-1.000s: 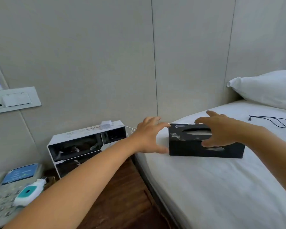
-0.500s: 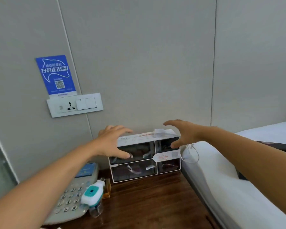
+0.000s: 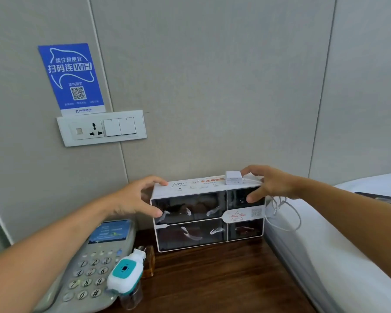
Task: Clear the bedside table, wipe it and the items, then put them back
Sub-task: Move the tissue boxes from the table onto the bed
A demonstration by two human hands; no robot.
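Both hands on the white compartment box (image 3: 209, 213), one at each end. Left hand (image 3: 133, 198): fingers curled over the top left edge, thumb pressed on the dark front panel — gripping the box's left end. Right hand (image 3: 270, 185): fingers over the top right edge, thumb on the front of the upper right compartment — gripping the right end.

Box stands upright at the back edge of the counter (image 3: 212, 281), against the wall, toward the back right corner. Four dark-fronted compartments; contents too dim to make out. Small white adapter (image 3: 233, 177) sits on the box's top, near its right end, just beside the right hand's fingers. White cable (image 3: 284, 214) runs from it and loops down between the box and the bed (image 3: 339, 256).

Left side of the counter: grey telephone (image 3: 93, 267), partly under the left forearm. White-and-teal plug-in device (image 3: 125, 273) lies against the phone's right edge, on a clear bottle.

Wall above: socket and switch plate (image 3: 101, 128), blue WiFi sign (image 3: 71, 76) directly over it.
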